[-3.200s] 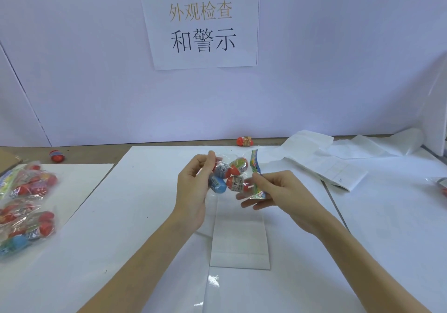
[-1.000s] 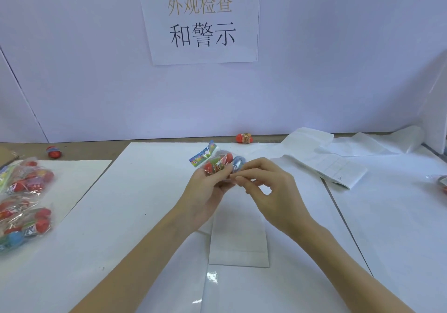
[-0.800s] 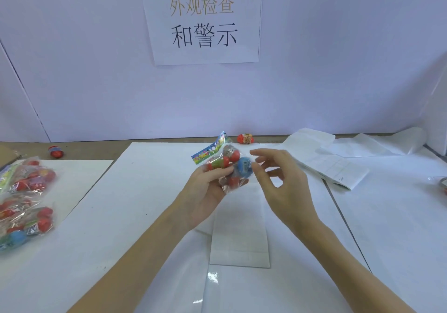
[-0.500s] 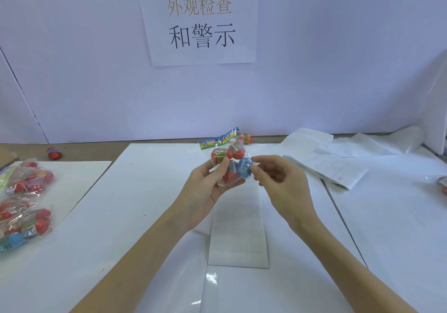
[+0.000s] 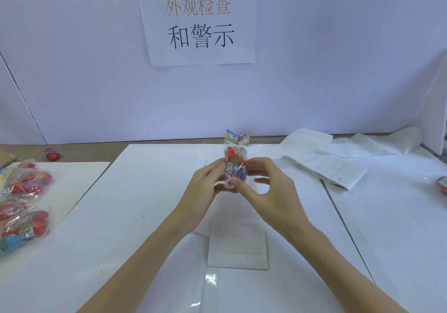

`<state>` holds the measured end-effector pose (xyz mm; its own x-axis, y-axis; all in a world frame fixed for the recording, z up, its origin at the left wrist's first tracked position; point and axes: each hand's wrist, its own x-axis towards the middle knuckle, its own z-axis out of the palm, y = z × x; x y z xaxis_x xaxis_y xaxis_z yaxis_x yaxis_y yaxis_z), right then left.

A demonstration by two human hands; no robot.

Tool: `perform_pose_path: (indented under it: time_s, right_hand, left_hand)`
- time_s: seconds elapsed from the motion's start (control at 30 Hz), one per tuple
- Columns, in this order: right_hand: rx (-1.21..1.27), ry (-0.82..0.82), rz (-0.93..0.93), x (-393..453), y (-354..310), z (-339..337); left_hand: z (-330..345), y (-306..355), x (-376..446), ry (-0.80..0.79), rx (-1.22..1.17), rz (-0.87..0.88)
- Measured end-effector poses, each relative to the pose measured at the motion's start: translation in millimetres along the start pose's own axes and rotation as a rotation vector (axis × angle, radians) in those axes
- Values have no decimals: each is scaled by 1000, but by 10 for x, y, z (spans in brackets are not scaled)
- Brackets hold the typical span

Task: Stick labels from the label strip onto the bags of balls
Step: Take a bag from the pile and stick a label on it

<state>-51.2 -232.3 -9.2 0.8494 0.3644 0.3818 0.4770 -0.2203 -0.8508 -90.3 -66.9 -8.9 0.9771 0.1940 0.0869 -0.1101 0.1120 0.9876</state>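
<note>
At frame centre, the left hand [image 5: 205,191] and right hand [image 5: 271,191] both pinch a bag of balls [image 5: 235,161], held upright above the label strip [image 5: 238,245]. More bags [image 5: 23,199] lie at left edge.

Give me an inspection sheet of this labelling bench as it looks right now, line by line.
Surface: table covered with white paper sheets; brown top bare along the back edge.
Job's things: one bag of balls held upright between both hands; label strip lying unrolled at right; pile of bags at the left edge.
Clutter: loose red ball on the bare top, back left; white backing sheet flat under the hands; part of another bag at the right edge.
Grip: left hand and right hand both pinch the held bag.
Cables: nothing seen.
Surroundings: pale wall with a paper sign in Chinese characters.
</note>
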Motion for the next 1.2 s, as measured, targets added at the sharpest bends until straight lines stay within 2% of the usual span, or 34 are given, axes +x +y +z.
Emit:
perform_pose_path:
  time_s: [0.1, 0.17, 0.27, 0.33, 0.4, 0.47, 0.57, 0.67, 0.77, 1.03, 1.2]
  right_hand:
    - [86, -29, 63, 0, -9, 5]
    - [199, -86, 111, 7, -14, -7]
    - [328, -201, 117, 37, -18, -30]
    - [412, -206, 137, 82, 14, -43]
    - [280, -83, 123, 140, 101, -92]
    - [-41, 25, 68, 172, 234, -183]
    - [-302, -110, 51, 171, 381, -248]
    - [-398, -180, 56, 159, 429, -155]
    - [-352, -140, 77, 182, 425, -76]
    - [-73, -9, 189, 239, 385, -94]
    - [93, -8, 93, 252, 267, -219]
  left_hand:
    - [-11, -30, 11, 57, 133, 88]
    - [-43, -29, 22, 63, 132, 46]
    - [-78, -7, 19, -26, 28, -29]
    - [-79, 3, 17, 13, 83, 14]
    - [-85, -2, 31, 146, 201, 108]
    - [-95, 8, 49, 262, 212, 150]
    - [-170, 2, 81, 372, 261, 184]
    - [-283, -49, 97, 365, 541, 342]
    - [-318, -56, 121, 419, 762, 432]
    - [-289, -164, 118, 402, 929, 569]
    - [-268, -120, 87, 308, 870, 566]
